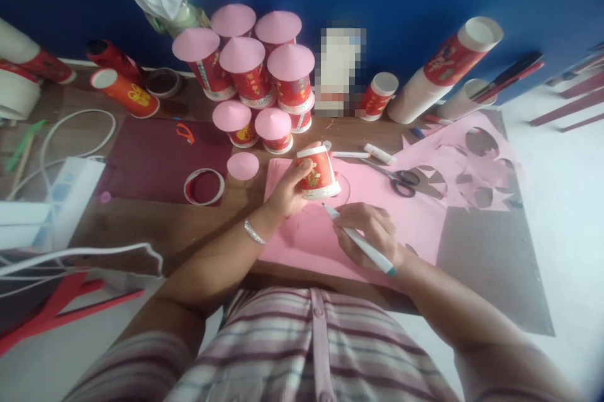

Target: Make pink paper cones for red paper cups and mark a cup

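My left hand [291,188] is closed around a red-and-white paper cup [317,174], held tilted over a sheet of pink paper [302,232]. A curved line shows on the paper just right of the cup. In my right hand [370,232] is a white marker [363,249], gripped like a pen, its dark tip pointing toward the cup's rim but apart from it. Black-handled scissors [403,183] lie on the paper to the right. Beyond them rests a white glue stick [380,154].
Several red cups with pink paper cones [243,55] stand at the back. Pink scraps with cut-out holes [460,166] lie right. A tall cup stack [438,68] leans near a pen holder [467,100]. At left are a tape roll [204,187] and a power strip [70,191] with white cables.
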Demonstrator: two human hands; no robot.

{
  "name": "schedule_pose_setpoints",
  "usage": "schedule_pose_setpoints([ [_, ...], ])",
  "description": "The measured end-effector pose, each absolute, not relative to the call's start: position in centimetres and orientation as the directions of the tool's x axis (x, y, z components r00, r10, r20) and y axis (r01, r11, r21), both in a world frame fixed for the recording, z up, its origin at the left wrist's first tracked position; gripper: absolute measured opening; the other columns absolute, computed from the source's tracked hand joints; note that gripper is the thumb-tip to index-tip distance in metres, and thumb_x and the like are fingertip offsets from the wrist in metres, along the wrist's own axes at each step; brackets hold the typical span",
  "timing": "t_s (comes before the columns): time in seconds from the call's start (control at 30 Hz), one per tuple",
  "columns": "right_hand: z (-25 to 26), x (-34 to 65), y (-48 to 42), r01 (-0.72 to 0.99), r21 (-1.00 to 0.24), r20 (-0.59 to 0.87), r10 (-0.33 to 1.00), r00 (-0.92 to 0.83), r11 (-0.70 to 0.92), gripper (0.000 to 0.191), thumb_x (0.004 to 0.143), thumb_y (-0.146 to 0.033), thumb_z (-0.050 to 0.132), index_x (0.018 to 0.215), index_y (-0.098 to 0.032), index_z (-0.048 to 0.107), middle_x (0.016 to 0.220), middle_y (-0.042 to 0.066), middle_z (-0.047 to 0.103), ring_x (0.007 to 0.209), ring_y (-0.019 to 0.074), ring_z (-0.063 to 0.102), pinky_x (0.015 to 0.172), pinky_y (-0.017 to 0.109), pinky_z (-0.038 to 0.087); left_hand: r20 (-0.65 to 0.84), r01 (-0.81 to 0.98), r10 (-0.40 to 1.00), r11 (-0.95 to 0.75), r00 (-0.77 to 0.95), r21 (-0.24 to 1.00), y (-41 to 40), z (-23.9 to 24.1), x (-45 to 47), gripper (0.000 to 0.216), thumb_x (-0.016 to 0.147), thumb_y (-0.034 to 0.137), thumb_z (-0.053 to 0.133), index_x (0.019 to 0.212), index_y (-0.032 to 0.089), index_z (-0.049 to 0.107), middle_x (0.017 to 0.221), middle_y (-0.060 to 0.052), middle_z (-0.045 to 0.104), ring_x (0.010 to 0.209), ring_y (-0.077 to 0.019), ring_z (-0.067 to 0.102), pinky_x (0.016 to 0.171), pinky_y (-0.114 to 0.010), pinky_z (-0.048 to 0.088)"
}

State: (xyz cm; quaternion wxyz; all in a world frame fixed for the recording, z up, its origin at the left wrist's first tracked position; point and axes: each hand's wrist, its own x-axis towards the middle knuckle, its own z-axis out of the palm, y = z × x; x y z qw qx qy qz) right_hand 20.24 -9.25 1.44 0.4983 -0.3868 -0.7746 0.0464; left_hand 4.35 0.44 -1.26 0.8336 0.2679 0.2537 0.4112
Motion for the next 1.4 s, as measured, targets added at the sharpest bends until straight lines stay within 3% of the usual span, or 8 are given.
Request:
schedule_pose_setpoints([
  [0.2, 1.9, 20.3, -9.3, 0.556, -0.45, 0.726, 0.649, -0.228, 0.699, 0.02, 0.091, -0.007, 0.064, 0.107, -0.019, 0.061, 0.075, 0.002, 0.07, 0.063, 0.0159, 0.069, 0.057, 0.026, 0.059, -0.242, -0.504, 0.819, 0.523, 0.52, 0.687, 0.4, -1.9, 4.4, 0.043, 0.08, 0.046, 0.084, 0.112, 0.02, 0.073, 0.109, -0.006, 0.075, 0.113, -0.0277, 0.071, 0.098, -0.042, 0.057],
  [0.53, 1.6, 20.4, -9.1, 0.548, -0.443, 0.745, 0.632, -0.215, 0.709, 0.02, 0.094, -0.009, 0.061, 0.111, -0.02, 0.062, 0.076, 0.002, 0.07, 0.063, 0.0149, 0.069, 0.056, 0.025, 0.058, -0.215, -0.484, 0.805, 0.52, 0.552, 0.704, 0.2, -1.4, 4.1, 0.052, 0.08, 0.055, 0.083, 0.115, 0.019, 0.075, 0.112, -0.009, 0.077, 0.115, -0.0307, 0.07, 0.101, -0.043, 0.054],
  [0.77, 1.5, 20.2, -9.0, 0.536, -0.441, 0.759, 0.618, -0.203, 0.719, 0.018, 0.094, -0.009, 0.06, 0.11, -0.019, 0.063, 0.077, 0.004, 0.071, 0.063, 0.0161, 0.069, 0.056, 0.026, 0.058, -0.175, -0.494, 0.829, 0.471, 0.531, 0.731, 0.2, -1.4, 3.9, 0.038, 0.087, 0.049, 0.078, 0.112, 0.021, 0.076, 0.113, -0.008, 0.077, 0.119, -0.0291, 0.069, 0.101, -0.041, 0.053],
  [0.97, 1.1, 19.9, -8.8, 0.548, -0.477, 0.754, 0.641, -0.147, 0.687, 0.018, 0.094, -0.009, 0.061, 0.108, -0.021, 0.064, 0.077, 0.002, 0.07, 0.063, 0.0151, 0.069, 0.058, 0.025, 0.058, -0.112, -0.504, 0.847, 0.409, 0.519, 0.76, 0.1, -1.1, 3.9, 0.034, 0.091, 0.046, 0.073, 0.116, 0.023, 0.077, 0.107, -0.007, 0.077, 0.107, -0.0263, 0.072, 0.092, -0.038, 0.054],
  [1.2, 1.5, 20.1, -8.7, 0.564, -0.449, 0.768, 0.622, -0.154, 0.693, 0.01, 0.1, -0.02, 0.059, 0.108, -0.02, 0.065, 0.077, 0.004, 0.071, 0.063, 0.0162, 0.069, 0.057, 0.026, 0.058, -0.118, -0.476, 0.886, 0.348, 0.448, 0.808, 0.1, -0.2, 3.8, 0.029, 0.084, 0.049, 0.08, 0.091, 0.02, 0.079, 0.084, -0.004, 0.074, 0.085, -0.0208, 0.07, 0.08, -0.034, 0.054],
  [1.4, 1.6, 20.7, -9.2, 0.629, -0.453, 0.759, 0.644, -0.1, 0.632, 0.014, 0.097, -0.016, 0.062, 0.11, -0.021, 0.063, 0.082, 0.004, 0.077, 0.065, 0.0166, 0.074, 0.06, 0.026, 0.06, -0.158, -0.495, 0.835, 0.453, 0.527, 0.742, 0.2, -1.7, 4.0, 0.042, 0.084, 0.053, 0.08, 0.111, 0.022, 0.076, 0.103, -0.005, 0.075, 0.1, -0.0229, 0.07, 0.089, -0.036, 0.055],
])
